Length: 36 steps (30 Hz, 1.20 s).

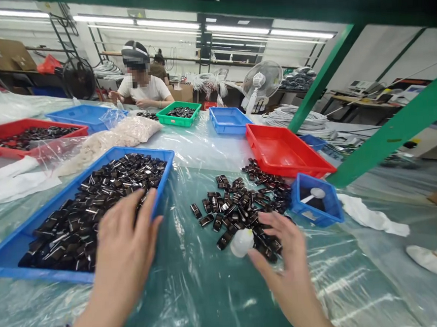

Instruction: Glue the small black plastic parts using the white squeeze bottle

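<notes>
Two bare hands are at work, and we start at the right grip (pixel 289 265): fingers and thumb parted, nothing clasped, poised beside a small whitish object (pixel 241 243); whether the thumb touches it, we cannot tell. Across to our left grip (pixel 125 238), loosely spread over the big blue tray (pixel 9 256), no piece seen in it, though contact with the black pieces (pixel 74 226) below is hidden. More of the same lie in a loose pile (pixel 239 201) by our right fingers, glossy and small! We'd judge them light, stiff and rather slippery, their shine perhaps prone to scratches, so a thumb-and-finger pinch across the long sides looks best. Out we go over the green surface (pixel 197 298), its clear plastic sheeting rippled and gleaming: a small blue bin (pixel 327 216) with a white spoon-like thing (pixel 317 193) inside, a red tray (pixel 288 152) behind the pile, a bag of pale bits (pixel 131 132) beyond the blue tray. And across the room, a co-worker (pixel 145 89) in a white top sits opposite, with a white fan (pixel 258 79) to one side and strip lights (pixel 236 29) blazing overhead.
</notes>
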Each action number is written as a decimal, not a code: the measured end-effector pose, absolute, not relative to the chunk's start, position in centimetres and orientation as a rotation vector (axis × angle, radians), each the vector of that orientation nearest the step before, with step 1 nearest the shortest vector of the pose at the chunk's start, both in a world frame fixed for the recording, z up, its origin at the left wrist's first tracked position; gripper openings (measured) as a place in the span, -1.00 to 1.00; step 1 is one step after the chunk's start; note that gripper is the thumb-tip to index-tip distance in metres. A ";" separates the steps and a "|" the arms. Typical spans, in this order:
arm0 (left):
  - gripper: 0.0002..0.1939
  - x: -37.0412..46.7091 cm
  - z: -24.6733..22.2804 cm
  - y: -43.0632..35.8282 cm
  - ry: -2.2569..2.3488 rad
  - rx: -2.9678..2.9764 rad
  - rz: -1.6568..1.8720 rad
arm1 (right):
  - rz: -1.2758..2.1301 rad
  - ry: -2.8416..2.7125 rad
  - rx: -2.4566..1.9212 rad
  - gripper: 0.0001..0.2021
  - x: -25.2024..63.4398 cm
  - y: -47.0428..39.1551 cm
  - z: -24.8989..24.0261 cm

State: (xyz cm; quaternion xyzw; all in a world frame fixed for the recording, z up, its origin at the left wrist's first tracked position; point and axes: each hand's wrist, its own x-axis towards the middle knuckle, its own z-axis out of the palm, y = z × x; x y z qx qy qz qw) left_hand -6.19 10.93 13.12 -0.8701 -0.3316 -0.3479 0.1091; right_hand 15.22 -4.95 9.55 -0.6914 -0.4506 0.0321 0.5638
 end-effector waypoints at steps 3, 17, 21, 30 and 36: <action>-0.42 -3.0 10.9 9.5 -0.724 -2.747 -0.677 | 0.423 -1.097 -1.773 -0.54 15.2 -4.7 8.2; -0.87 -0.4 8.6 9.2 -0.859 -3.138 -0.482 | 0.447 -0.982 -1.749 -0.63 17.3 -6.2 8.5; -0.81 -1.4 9.3 8.0 -0.911 -3.286 -0.558 | 0.425 -0.971 -1.719 -0.62 18.1 -6.7 7.9; -0.90 -1.6 9.3 8.0 -1.034 -3.446 -0.757 | 0.416 -0.965 -1.677 -0.65 16.4 -6.6 9.0; -0.82 -2.5 10.6 7.6 -0.934 -3.563 -0.848 | 0.661 -0.889 -1.662 -0.60 15.0 -7.0 10.0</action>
